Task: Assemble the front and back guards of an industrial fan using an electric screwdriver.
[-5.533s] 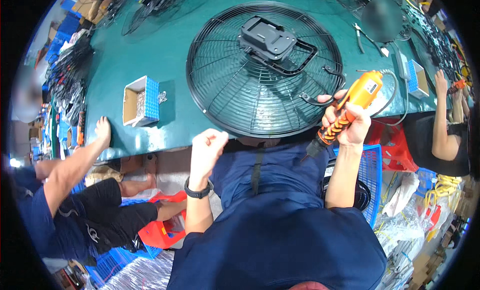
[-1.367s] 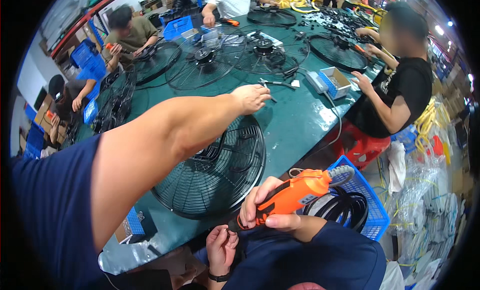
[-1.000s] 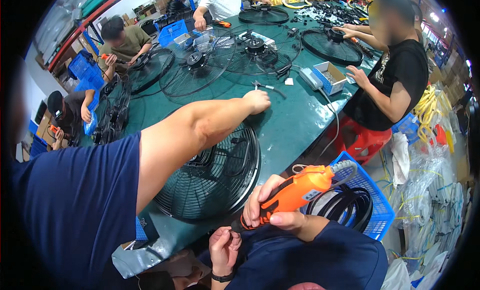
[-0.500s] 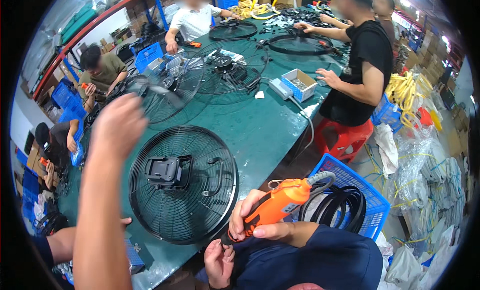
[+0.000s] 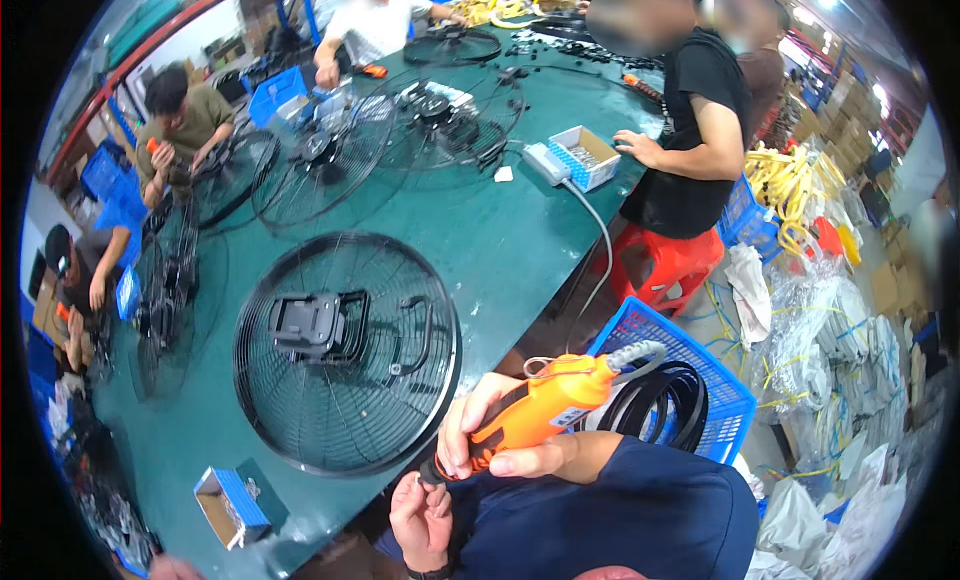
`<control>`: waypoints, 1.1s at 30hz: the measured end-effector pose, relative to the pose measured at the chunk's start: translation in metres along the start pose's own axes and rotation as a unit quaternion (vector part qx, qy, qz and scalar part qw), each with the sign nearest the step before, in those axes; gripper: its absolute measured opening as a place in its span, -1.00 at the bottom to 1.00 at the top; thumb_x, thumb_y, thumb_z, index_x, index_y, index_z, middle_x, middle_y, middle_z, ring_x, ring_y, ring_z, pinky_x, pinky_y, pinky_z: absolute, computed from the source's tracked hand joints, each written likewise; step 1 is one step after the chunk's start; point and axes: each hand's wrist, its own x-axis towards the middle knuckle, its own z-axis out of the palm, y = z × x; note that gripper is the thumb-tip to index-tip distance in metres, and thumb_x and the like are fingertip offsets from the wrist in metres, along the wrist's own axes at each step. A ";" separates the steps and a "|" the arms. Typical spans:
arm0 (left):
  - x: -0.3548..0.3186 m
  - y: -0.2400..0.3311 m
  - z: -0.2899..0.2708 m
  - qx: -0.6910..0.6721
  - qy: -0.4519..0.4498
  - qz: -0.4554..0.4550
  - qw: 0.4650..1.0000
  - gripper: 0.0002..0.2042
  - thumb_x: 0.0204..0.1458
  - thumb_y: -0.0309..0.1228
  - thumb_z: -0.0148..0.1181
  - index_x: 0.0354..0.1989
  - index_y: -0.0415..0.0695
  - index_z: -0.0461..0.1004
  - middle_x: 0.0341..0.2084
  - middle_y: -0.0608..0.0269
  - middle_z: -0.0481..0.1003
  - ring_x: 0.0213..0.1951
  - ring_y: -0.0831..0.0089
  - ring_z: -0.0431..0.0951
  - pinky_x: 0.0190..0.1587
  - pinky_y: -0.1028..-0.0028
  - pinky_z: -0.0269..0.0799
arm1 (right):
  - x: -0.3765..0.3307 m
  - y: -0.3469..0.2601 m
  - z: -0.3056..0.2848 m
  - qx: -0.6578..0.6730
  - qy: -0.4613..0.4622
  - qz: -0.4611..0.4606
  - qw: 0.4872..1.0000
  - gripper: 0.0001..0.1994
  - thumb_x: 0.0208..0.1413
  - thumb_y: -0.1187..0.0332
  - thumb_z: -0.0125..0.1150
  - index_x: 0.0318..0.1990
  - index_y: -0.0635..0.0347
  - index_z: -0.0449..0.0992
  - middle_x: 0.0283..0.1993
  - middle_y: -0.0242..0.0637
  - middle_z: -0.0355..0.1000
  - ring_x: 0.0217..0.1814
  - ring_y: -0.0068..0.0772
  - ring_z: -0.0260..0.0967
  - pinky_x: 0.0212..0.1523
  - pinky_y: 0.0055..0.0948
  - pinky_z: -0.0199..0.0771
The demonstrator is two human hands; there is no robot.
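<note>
Left hand (image 5: 425, 520) back off the fan guard (image 5: 345, 355) — fingers curled loosely at screwdriver (image 5: 540, 410) tip, right hand (image 5: 490, 440) gripping it.

Screwdriver (image 5: 545, 410) tip hidden behind fingers (image 5: 455, 435), faces blurred, possibly deliberately

Table: long green workbench (image 5: 520, 250) running down the room.
Seating: red plastic stool (image 5: 665, 265) beside it.
Floor: blue crates (image 5: 725, 380), clear bags (image 5: 840, 320) piled right.
Back: cardboard boxes (image 5: 850, 130) stacked.
</note>
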 end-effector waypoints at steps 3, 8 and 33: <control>-0.002 0.001 -0.003 -0.009 0.012 -0.003 1.000 -0.90 0.08 -0.51 0.04 -0.29 -0.29 0.34 -0.48 0.22 0.36 -0.56 0.54 0.24 -0.54 0.58 0.19 | 0.003 0.000 0.004 -0.035 -0.022 0.011 0.999 -0.62 -0.02 0.49 0.16 -0.02 0.18 0.24 -0.25 -0.07 0.36 -0.25 -0.25 0.36 -0.15 -0.20 0.35; -0.004 -0.002 -0.014 -0.060 0.028 -0.019 0.998 -0.82 0.07 -0.49 0.08 -0.17 -0.29 0.39 -0.49 0.25 0.37 -0.50 0.52 0.28 -0.48 0.57 0.20 | 0.005 0.021 -0.004 -0.115 -0.075 -0.050 0.989 -0.62 -0.08 0.44 0.25 -0.10 0.26 0.27 -0.38 -0.06 0.42 -0.45 -0.18 0.44 -0.40 -0.19 0.49; 0.031 0.000 -0.024 -0.091 0.051 -0.049 0.993 -0.81 0.25 -0.29 -0.09 -0.26 -0.14 0.33 -0.48 0.29 0.34 -0.47 0.53 0.28 -0.48 0.57 0.20 | 0.021 0.058 -0.006 -0.242 -0.125 -0.005 0.962 -0.50 -0.15 0.50 0.29 0.00 0.26 0.27 -0.25 0.00 0.44 -0.21 -0.04 0.46 -0.13 -0.05 0.46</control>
